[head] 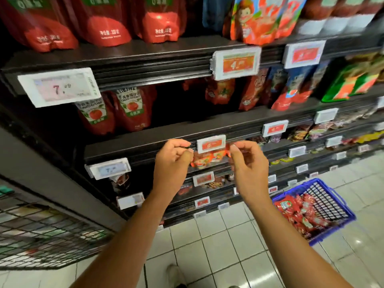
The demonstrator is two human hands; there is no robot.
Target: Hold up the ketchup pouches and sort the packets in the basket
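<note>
My left hand (173,161) and my right hand (248,161) are raised side by side in front of a dark shelf edge (145,142). A pack of red tomato sachets (204,160) spans the gap between them, just under a red price tag (211,143) that covers its top. Each hand has its fingers curled, and its thumb and fingertips pinch one end of the pack. The picture is blurred around the fingertips. A blue wire basket (332,206) with several red sachets stands on the floor to the lower right of my right arm.
Dark shelves rise in tiers. Red ketchup pouches (131,109) stand on the shelf above my hands and more bags on the top shelf. White price tags (60,86) clip to the shelf edges. A black wire rack (41,231) is at lower left. The floor has white tiles (218,246).
</note>
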